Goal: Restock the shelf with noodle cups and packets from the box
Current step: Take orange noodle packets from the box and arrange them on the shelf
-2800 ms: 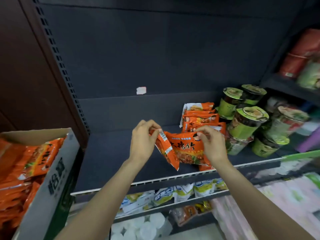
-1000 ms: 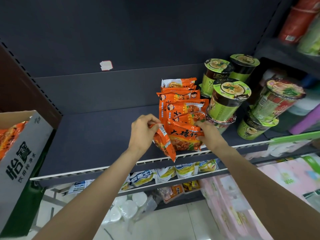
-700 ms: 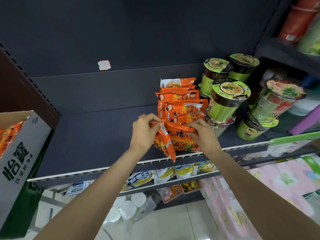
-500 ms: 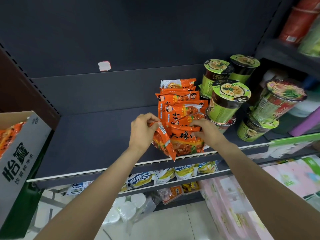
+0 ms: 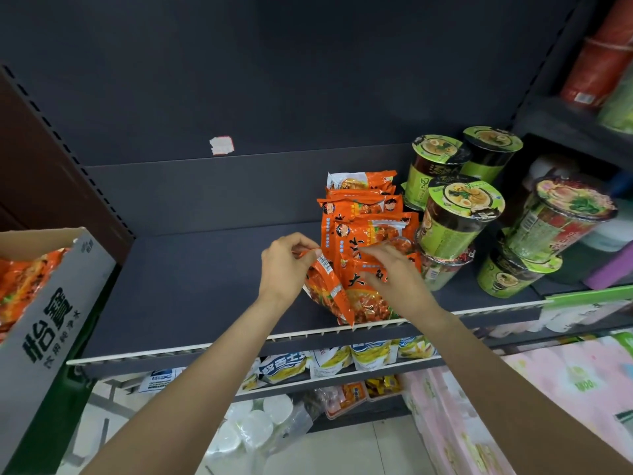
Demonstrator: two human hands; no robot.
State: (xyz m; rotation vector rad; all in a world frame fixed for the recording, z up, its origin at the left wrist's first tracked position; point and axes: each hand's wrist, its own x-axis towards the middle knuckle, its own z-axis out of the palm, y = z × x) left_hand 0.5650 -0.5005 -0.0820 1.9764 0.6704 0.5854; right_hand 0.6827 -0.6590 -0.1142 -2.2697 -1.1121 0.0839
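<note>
Left grip: the left hand [image 5: 286, 265] pinches the top edge of an orange noodle packet [image 5: 327, 291], which hangs at the shelf [image 5: 191, 279] front, left of the row.
Right grip: the right hand [image 5: 394, 274] rests with loosely curled fingers on the front packet [image 5: 368, 298], steadying it.
Risk: the pinched packet leans over the shelf lip; a loose release could drop it.
Risk two: the leaning packet row [image 5: 363, 214] could nudge the stacked green noodle cups [image 5: 455, 217].
Change: the right hand has slid lower on the front packet.
Supply: the box [image 5: 51, 303] at left still holds packets.
</note>
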